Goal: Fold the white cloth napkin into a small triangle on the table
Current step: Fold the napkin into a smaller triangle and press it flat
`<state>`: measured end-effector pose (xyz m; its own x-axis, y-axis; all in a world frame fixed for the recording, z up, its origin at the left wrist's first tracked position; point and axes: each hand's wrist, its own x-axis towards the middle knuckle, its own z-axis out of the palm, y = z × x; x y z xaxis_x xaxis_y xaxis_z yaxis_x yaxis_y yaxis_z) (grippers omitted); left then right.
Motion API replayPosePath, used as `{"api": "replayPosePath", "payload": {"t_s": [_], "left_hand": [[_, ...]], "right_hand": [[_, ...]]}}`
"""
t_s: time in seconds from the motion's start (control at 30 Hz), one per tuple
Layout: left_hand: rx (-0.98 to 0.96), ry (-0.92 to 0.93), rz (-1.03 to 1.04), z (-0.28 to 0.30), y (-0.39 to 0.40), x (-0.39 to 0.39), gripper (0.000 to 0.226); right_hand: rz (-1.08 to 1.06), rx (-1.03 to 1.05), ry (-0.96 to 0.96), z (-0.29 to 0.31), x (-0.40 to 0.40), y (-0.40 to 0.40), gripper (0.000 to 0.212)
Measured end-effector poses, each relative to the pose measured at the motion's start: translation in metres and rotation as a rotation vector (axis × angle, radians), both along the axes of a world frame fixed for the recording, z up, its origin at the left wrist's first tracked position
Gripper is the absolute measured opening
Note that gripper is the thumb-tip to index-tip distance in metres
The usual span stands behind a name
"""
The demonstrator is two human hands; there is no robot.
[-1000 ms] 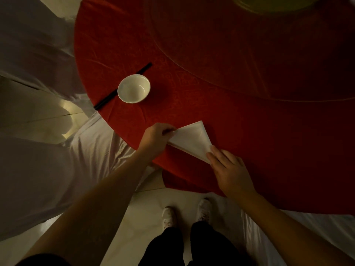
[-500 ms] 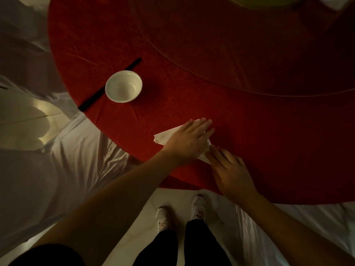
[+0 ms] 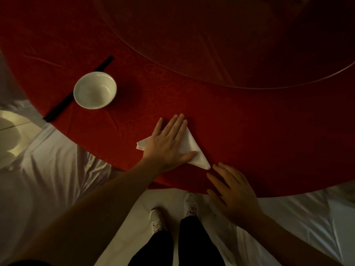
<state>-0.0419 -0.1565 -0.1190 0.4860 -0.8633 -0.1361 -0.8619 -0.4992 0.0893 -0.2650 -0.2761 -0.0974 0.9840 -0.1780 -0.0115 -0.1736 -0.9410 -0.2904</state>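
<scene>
The white cloth napkin point(image 3: 194, 150) lies folded as a small triangle on the red tablecloth point(image 3: 249, 131), close to the table's near edge. My left hand point(image 3: 169, 144) rests flat on top of it, palm down, fingers spread, covering its middle. One corner pokes out to the left of the hand and another points down to the right. My right hand point(image 3: 232, 191) hovers just right of and below that lower corner, fingers apart, holding nothing and barely off the cloth tip.
A white bowl point(image 3: 95, 90) stands at the left with black chopsticks point(image 3: 57, 110) passing under it. A round glass turntable point(image 3: 240, 45) fills the far part of the table. White chair covers point(image 3: 48, 169) flank me, and my shoes point(image 3: 190, 206) show below.
My left hand went from pinching the napkin's left corner to lying flat over it. My right hand let go of the lower corner and drew back slightly.
</scene>
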Motion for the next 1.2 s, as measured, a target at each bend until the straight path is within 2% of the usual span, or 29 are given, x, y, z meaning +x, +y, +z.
{"api": "replayPosePath", "payload": {"t_s": [0.13,0.23,0.3,0.4,0.47,0.67,0.93,1.07,1.13,1.2], "left_hand": [[-0.098,0.047,-0.018,0.012,0.005,0.000,0.074],[-0.207,0.053,0.094,0.020,0.017,-0.002,0.062],[-0.160,0.034,0.134,0.018,0.030,-0.003,0.061],[-0.058,0.030,0.145,0.012,0.047,-0.003,0.063],[-0.023,0.043,0.158,0.009,0.051,-0.001,0.066],[-0.029,0.092,0.168,0.001,0.051,0.005,0.070],[-0.029,0.023,0.160,-0.002,0.049,0.002,0.078],[0.029,0.021,0.151,0.003,0.049,0.001,0.086],[0.054,0.027,0.155,0.007,0.049,0.001,0.088],[0.053,0.018,0.156,0.013,0.048,0.002,0.087]], "right_hand": [[-0.284,0.290,-0.195,0.028,0.044,0.000,0.039],[-0.323,0.345,-0.186,0.035,0.112,0.014,0.044],[-0.216,0.312,-0.067,0.028,0.147,0.026,0.050],[-0.052,0.115,0.131,0.006,0.154,0.037,0.063],[-0.021,0.008,0.142,-0.005,0.144,0.034,0.072],[-0.046,-0.138,0.224,-0.012,0.113,0.015,0.090],[-0.031,-0.132,0.221,-0.014,0.114,0.015,0.099],[0.018,-0.081,0.263,-0.003,0.114,0.011,0.106],[-0.007,0.103,0.247,0.005,0.111,0.003,0.102],[-0.140,0.295,0.146,0.015,0.106,-0.007,0.091]]}}
